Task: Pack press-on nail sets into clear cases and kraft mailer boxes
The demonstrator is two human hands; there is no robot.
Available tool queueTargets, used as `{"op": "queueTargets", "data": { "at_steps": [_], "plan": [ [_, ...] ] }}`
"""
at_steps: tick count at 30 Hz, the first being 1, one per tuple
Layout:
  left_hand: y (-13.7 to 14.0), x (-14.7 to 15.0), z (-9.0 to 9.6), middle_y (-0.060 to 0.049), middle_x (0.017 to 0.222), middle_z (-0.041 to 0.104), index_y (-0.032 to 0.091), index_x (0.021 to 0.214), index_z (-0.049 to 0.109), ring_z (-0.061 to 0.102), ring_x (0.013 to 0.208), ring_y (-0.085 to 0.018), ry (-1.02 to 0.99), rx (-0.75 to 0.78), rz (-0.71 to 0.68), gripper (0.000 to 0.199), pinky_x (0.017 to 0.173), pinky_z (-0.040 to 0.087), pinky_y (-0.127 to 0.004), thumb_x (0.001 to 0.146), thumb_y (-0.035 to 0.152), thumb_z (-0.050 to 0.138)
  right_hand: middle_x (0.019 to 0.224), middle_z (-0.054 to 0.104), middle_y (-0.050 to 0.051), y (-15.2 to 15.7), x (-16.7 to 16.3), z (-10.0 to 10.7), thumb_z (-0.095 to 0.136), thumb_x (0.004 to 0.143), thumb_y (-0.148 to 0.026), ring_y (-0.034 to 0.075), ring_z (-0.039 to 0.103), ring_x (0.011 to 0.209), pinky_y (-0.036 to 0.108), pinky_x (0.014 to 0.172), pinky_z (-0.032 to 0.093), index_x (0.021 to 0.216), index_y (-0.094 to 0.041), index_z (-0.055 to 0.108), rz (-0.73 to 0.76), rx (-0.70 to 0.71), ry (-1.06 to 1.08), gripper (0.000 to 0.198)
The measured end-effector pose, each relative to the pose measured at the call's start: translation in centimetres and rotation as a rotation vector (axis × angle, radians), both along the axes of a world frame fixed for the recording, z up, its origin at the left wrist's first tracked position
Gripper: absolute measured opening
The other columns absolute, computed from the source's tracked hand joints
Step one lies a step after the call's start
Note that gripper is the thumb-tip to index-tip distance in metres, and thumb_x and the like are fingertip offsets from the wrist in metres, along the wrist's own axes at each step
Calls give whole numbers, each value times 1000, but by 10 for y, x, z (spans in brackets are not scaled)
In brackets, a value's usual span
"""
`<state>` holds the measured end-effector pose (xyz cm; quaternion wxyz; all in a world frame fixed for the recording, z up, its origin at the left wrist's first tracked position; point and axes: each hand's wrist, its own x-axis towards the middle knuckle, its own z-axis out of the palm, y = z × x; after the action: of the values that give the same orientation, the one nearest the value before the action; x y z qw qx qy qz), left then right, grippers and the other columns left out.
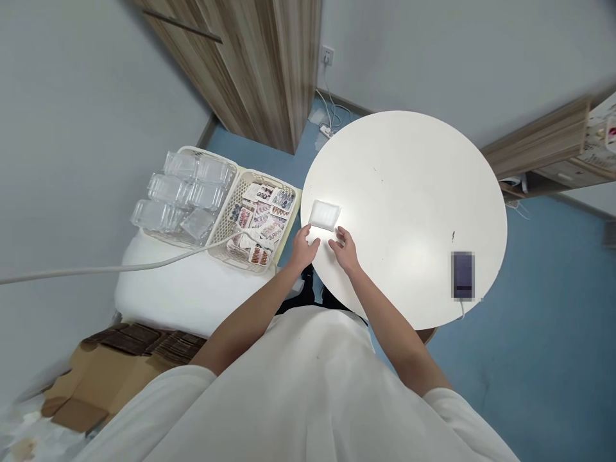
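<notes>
- head view: i see the white pack [325,215] lying at the left of the round table [409,179].
- my left hand [303,249] is at its near left corner, thumb and fingers apart; i cannot tell if they touch.
- my right hand [345,250], fingers also apart, is by the near right corner.
- i judge this step as positioning; gripping calls for closing fingertips on its edges.

The packet [325,215] is whitish (perhaps partly clear), the table [414,173] white, the floor [548,289] blue, the cabinet [255,70] streaked brown.

Packet [325,216] on table [404,179]; baskets [222,230] at left
</notes>
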<state>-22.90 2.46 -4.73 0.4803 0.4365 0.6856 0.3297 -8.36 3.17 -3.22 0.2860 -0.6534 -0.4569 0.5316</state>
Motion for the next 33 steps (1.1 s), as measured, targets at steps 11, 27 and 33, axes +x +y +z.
{"op": "queueTargets", "data": {
  "at_steps": [11, 27, 33],
  "plan": [
    [-44, 11, 23, -14, 120, 55, 14, 118, 51, 55, 106, -21, -154, -91, 118, 44, 89, 44, -35, 76, 26, 56, 129, 46, 10, -28, 33, 4, 54, 73, -33, 18, 54, 100, 35, 88, 45, 126, -21, 41, 75, -55, 27, 56],
    [-160, -7, 65, -11, 112, 59, 17, 115, 52, 59, 94, -18, -26, -55, 400, 43, 82, 47, -33, 76, 33, 56, 84, 65, 5, -73, 3, 5, 52, 73, -37, 16, 59, 73, 32, 69, 49, 99, -18, 59, 608, 21, 183, 33],
    [-229, -57, 73, -11, 116, 56, 19, 117, 50, 58, 95, -17, 121, 87, 726, 42, 81, 47, -32, 77, 32, 55, 80, 64, 6, -88, -47, 13, 50, 75, -49, 17, 57, 67, 32, 64, 48, 98, -16, 59, 791, 99, 192, 41]
  ]
}}
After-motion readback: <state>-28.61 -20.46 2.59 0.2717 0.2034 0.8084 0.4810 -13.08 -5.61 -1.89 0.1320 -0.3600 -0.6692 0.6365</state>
